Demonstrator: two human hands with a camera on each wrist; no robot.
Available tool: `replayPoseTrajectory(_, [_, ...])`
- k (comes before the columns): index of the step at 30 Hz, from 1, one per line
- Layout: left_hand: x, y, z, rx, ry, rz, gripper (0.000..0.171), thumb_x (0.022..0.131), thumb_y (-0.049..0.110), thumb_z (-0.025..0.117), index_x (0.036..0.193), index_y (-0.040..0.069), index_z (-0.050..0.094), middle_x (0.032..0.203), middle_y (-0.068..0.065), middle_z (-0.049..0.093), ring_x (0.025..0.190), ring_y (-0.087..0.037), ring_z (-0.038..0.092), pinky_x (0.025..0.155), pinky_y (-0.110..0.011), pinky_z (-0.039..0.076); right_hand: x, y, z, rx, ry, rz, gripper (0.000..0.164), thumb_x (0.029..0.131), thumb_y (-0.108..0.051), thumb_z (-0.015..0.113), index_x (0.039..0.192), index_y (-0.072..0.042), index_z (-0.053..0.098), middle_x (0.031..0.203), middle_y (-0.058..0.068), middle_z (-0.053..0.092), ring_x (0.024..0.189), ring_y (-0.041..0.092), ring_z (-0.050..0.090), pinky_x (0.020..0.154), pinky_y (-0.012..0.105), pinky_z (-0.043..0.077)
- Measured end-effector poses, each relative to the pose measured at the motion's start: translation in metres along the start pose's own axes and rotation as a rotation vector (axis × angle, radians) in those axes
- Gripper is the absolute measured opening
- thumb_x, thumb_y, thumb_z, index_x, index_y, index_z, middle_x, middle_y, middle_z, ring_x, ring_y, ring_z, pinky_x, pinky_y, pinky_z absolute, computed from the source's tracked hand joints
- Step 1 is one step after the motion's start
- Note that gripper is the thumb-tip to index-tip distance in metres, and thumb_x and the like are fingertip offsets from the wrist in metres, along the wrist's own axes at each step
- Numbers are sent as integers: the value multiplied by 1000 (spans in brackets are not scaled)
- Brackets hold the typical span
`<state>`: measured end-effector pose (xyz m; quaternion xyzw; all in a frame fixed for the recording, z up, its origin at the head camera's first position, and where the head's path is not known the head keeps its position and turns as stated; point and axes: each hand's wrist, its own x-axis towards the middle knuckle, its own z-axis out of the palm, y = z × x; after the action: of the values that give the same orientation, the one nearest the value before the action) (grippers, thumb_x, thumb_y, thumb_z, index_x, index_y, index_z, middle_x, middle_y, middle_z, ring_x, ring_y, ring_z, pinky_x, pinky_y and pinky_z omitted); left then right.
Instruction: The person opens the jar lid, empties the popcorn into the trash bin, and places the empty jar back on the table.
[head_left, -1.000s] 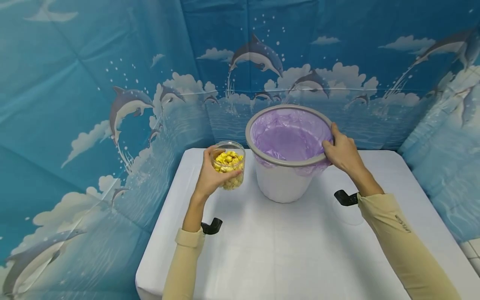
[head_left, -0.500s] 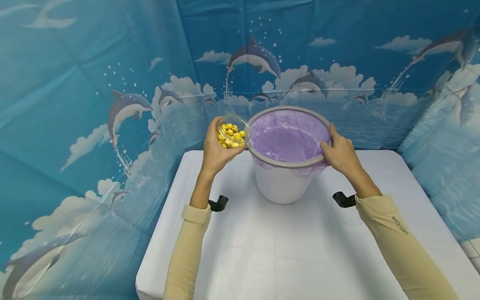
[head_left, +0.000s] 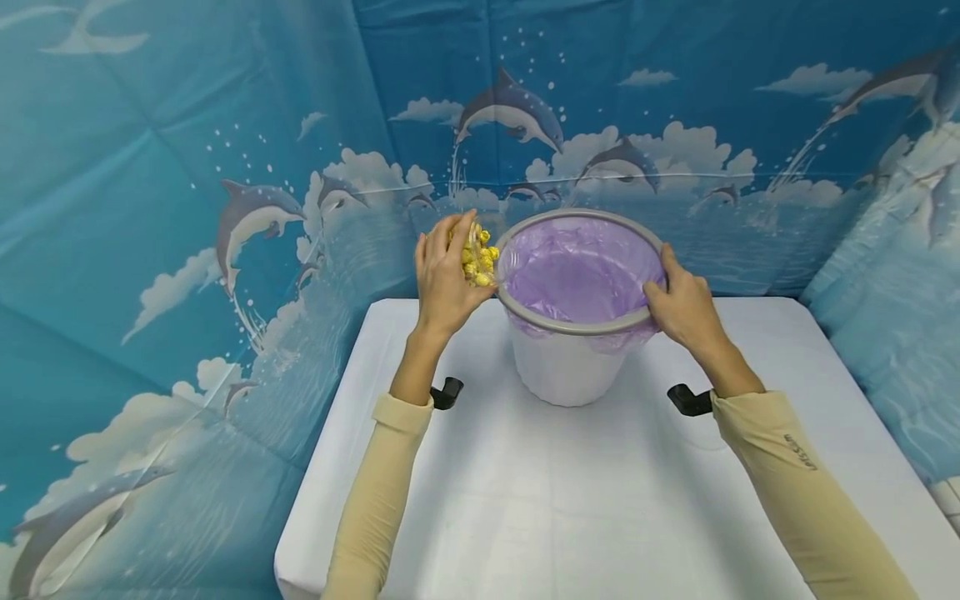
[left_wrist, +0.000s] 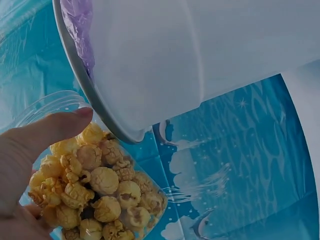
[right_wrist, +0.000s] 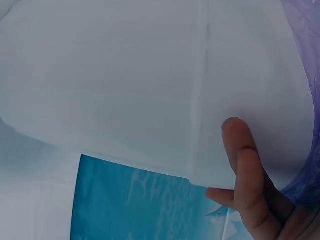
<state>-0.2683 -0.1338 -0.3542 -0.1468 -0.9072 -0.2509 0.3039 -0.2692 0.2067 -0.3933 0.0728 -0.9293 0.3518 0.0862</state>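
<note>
My left hand (head_left: 444,279) grips a clear plastic jar (left_wrist: 160,202) of yellow popcorn (left_wrist: 104,180), tipped toward the bin at the left side of its rim. In the left wrist view the thumb lies across the jar near its mouth, and the popcorn is still inside. The white trash bin (head_left: 566,371) has a grey rim (head_left: 577,328) and a purple liner bag (head_left: 573,279) folded over it. At the bin's right side my right hand (head_left: 684,308) holds the rim, thumb on top. In the right wrist view its fingers (right_wrist: 250,175) press the bin's outer wall.
The bin stands on a table with a white cover (head_left: 555,500). Behind and to the left hangs a blue curtain (head_left: 300,100) printed with dolphins, close to the table's back edge. A black camera mount sits on each wrist.
My left hand has lifted the jar of popcorn up from beside the bin to its rim and turned it so its mouth leans right. The right hand stays on the bin's rim.
</note>
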Motion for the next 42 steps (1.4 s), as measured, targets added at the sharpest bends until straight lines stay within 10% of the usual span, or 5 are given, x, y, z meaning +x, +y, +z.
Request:
replayPoseTrajectory(29, [20,31,12,382,-119,298,101,75,18,95,159,27,39,164,-11,36,159,-29,24,133,-52,4,0,2,3,-43,14,-10,73,102,-26,40,164,2,12,114,44,62,53,27,55,51,36,39])
replayPoseTrajectory(42, [25,37,17,451,-121,357,72,98,-8,60,158,29,42,163,-10,37,159,-29,25,134,-51,4,-2,5,2,-32,26,-18,73,102,-27,39,164,2,13,72,25,60,38,19,41,41,36,35])
